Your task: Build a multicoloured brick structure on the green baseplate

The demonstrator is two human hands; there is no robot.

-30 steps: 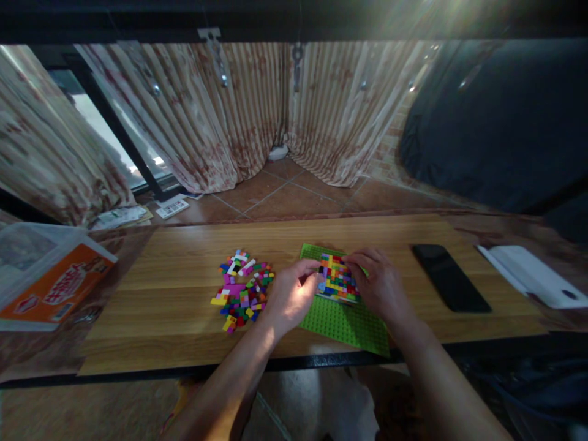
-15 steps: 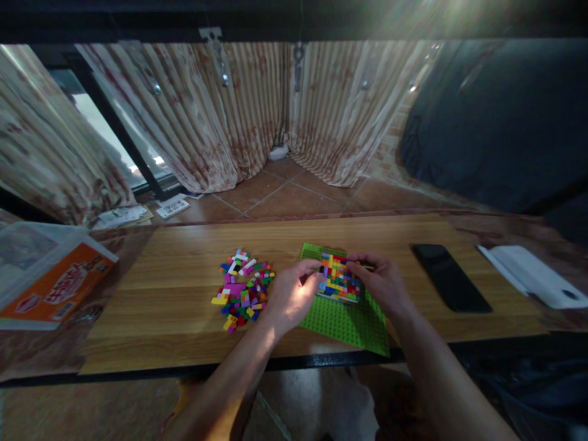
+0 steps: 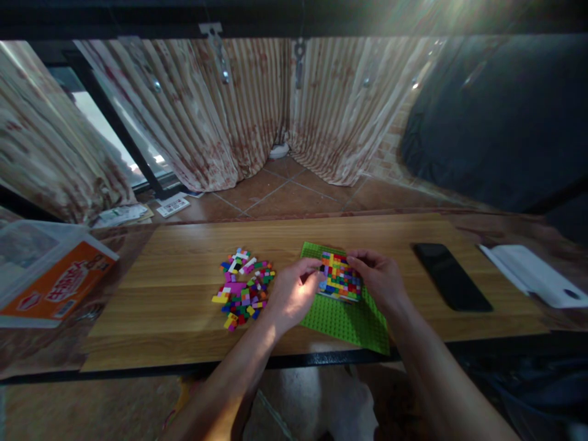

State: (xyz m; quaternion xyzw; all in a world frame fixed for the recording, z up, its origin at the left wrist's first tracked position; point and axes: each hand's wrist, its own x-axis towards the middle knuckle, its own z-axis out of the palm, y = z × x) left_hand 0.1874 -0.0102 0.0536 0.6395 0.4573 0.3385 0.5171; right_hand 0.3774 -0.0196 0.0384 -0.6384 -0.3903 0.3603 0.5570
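A multicoloured block of toy building bricks sits on the green studded baseplate, on the wooden table. At its left side is my left hand, thumb and fingers closed in against the block's edge. My right hand bends over the far right corner, its fingertips pressed on the bricks there. Whether either hand also pinches a small loose brick cannot be seen. Left of my left hand lies a loose pile of coloured bricks.
A black phone-like slab lies right of the baseplate, with a white object beyond it. At the far left stands a clear plastic box with an orange label. The table's dark front edge runs below my forearms.
My right hand's fingers have drawn in a little closer over the block's corner. My left hand and the brick block stay practically where they were.
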